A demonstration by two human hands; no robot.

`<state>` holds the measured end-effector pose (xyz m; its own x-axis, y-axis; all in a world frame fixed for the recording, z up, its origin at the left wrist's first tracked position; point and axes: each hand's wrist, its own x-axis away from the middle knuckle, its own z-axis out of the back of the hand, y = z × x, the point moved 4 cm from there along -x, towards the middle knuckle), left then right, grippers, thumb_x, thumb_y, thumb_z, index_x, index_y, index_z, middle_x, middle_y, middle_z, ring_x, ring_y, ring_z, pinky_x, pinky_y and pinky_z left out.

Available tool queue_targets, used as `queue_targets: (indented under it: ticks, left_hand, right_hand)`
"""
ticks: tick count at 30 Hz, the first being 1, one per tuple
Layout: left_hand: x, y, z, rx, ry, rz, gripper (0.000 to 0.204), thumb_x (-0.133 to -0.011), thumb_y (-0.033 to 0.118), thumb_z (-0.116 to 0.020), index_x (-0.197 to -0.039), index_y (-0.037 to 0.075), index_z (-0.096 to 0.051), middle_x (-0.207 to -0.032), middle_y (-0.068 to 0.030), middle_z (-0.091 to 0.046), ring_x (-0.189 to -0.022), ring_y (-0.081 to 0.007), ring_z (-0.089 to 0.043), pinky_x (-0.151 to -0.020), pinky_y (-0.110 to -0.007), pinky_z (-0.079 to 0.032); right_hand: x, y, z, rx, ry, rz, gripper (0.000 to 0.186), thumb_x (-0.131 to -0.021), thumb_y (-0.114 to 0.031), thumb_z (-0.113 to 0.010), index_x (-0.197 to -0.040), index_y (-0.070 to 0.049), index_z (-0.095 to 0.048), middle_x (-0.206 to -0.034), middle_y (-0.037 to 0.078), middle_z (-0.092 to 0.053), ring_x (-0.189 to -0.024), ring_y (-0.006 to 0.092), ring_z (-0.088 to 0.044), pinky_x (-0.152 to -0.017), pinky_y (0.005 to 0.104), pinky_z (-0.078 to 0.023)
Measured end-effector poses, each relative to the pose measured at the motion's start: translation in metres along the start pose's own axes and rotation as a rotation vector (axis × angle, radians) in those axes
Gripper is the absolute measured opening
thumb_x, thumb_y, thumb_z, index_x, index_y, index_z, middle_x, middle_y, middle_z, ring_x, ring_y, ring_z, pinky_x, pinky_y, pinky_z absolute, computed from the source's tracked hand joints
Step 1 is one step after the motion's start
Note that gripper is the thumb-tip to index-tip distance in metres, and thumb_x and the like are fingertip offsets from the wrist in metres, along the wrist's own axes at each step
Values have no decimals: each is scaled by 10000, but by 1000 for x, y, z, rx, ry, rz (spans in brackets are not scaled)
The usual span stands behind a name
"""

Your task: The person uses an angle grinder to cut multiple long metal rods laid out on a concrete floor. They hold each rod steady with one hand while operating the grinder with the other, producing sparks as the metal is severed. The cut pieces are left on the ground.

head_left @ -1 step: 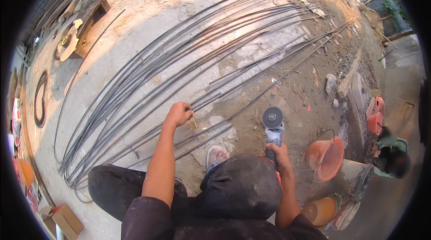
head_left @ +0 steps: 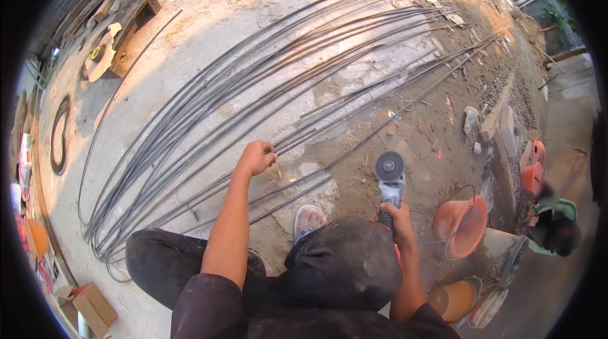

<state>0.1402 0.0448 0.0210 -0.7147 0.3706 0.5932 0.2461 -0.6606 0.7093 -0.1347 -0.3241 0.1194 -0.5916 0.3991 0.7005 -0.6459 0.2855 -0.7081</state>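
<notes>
My left hand (head_left: 257, 158) is closed at the near rods of a spread of long steel reinforcing bars (head_left: 209, 101). Its fingertips pinch a thin steel bar (head_left: 294, 139) that runs out toward the upper right. In my right hand (head_left: 397, 217) is an angle grinder (head_left: 391, 192), held by its body beside my right knee. The dark round disc (head_left: 389, 166) faces up, apart from the bars. Whether the disc is turning, I cannot tell. My bent knees and one sandalled foot (head_left: 309, 220) show below the bars.
An orange bucket (head_left: 457, 228) with a wire handle tilts on the right, near more buckets (head_left: 453, 301). A low wooden bench (head_left: 130, 35) stands at upper left, with a coiled dark loop (head_left: 60, 135) nearer. A cardboard box (head_left: 94, 309) sits at lower left.
The whole view has shifted slightly. Both hands keep their places, the left at the bars and the right around the grinder.
</notes>
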Motion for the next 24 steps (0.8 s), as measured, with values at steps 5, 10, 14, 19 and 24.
queue_targets:
  ticks: [5,10,14,19,24]
  left_hand:
    - [-6,-31,-9,-130,275,-109,242,-908,167,-797,-1094,14,-790,-1028,-219,-800,-1008,-374,-773,-903,-451,-589]
    - [-18,-10,3,152,-37,128,344,-880,155,-836,-1123,-30,-680,-1039,-274,-772,-1037,-409,-754,-912,-479,-580]
    - [-16,-16,-9,-184,307,-5,403,-863,125,-855,-1136,-11,-593,-1094,-256,-755,-1081,-401,-734,-932,-485,-572]
    - [16,7,-21,-399,756,-56,440,-852,188,-896,-1141,2,-622,-1086,-237,-730,-1083,-399,-716,-922,-509,-570]
    - [16,0,-35,-386,518,117,338,-906,345,-842,-1014,44,-734,-1000,-170,-704,-1042,-372,-691,-842,-488,-573]
  right_hand:
    - [5,-12,-12,-2,-4,10,281,-878,-165,-772,-1058,-7,-625,-812,82,-672,-620,208,-674,-575,378,-577]
    - [4,-13,3,16,-7,32,284,-881,-180,-767,-1060,-8,-629,-821,86,-678,-636,209,-681,-589,380,-585]
    - [-3,-11,0,5,-6,2,284,-879,-183,-762,-1062,-6,-637,-828,89,-683,-640,211,-684,-595,382,-589]
    - [-2,-18,-7,-28,-14,11,285,-878,-183,-763,-1060,-4,-637,-830,95,-684,-638,218,-687,-585,386,-588]
    - [-3,-25,-15,-23,-30,11,279,-880,-175,-762,-1058,-4,-631,-830,95,-680,-633,222,-687,-571,384,-583]
